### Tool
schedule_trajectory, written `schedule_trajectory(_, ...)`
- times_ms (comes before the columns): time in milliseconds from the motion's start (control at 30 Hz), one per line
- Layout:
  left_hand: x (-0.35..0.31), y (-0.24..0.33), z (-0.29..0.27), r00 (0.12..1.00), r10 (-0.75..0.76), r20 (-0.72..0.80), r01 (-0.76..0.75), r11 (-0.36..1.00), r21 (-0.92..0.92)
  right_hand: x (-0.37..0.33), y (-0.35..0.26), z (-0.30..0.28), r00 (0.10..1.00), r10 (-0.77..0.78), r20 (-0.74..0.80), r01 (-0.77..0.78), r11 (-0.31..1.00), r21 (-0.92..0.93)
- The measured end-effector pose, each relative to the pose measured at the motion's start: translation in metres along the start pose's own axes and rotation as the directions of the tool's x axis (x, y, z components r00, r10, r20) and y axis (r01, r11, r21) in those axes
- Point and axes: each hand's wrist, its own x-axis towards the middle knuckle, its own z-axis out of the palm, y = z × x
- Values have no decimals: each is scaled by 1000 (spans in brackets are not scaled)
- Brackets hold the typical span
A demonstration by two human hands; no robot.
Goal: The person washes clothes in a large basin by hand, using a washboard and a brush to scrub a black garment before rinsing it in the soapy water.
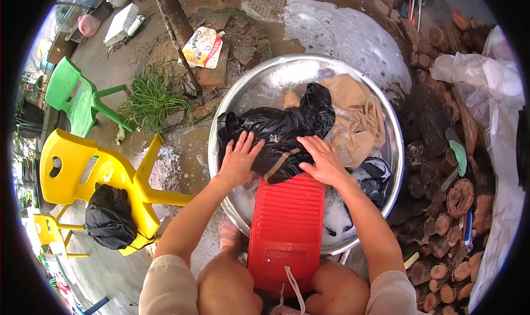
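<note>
Both my hands lie on a wet black garment (276, 128) bunched at the top end of a red washboard (288, 210). My left hand (240, 159) rests on its left part with the fingers spread. On its lower right part, my right hand (323, 161) is spread flat as well. The washboard leans from between my knees into a large round metal basin (393, 149). A tan cloth (356, 116) lies in the basin to the right of the black garment. Another dark wet cloth (375, 180) sits in suds below it.
Stacked logs (441, 226) and clear plastic sheeting (499, 94) line the right side. At left stand a yellow chair (110, 168) holding a black bundle (110, 215), and a green chair (74, 97). A detergent pouch (203, 49) lies beyond the basin, near foam (342, 28) on the ground.
</note>
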Motion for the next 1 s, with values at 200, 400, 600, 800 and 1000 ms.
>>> schedule_trajectory(200, 42, 7, 28, 970, -122, 212, 133, 990, -37, 20, -10, 24, 988, 138, -66, -148, 969, -198)
schedule_trajectory(400, -1, -16, -27, 982, -78, 171, 129, 940, -316, -13, -20, 6, 989, 130, -75, -118, 983, 142)
schedule_trajectory(600, -14, -11, -142, 866, -362, -346, 65, 767, -638, -2, -82, -103, 853, 174, -493, 233, 718, 656)
schedule_trajectory(800, -1, 54, -238, 594, -303, -745, -365, 724, -585, -26, -114, -193, 471, 180, -863, 580, 674, 457)
schedule_trajectory(1000, 24, 95, -147, 749, -74, -659, -355, 795, -492, -26, -66, -105, 764, -49, -643, 191, 970, 153)
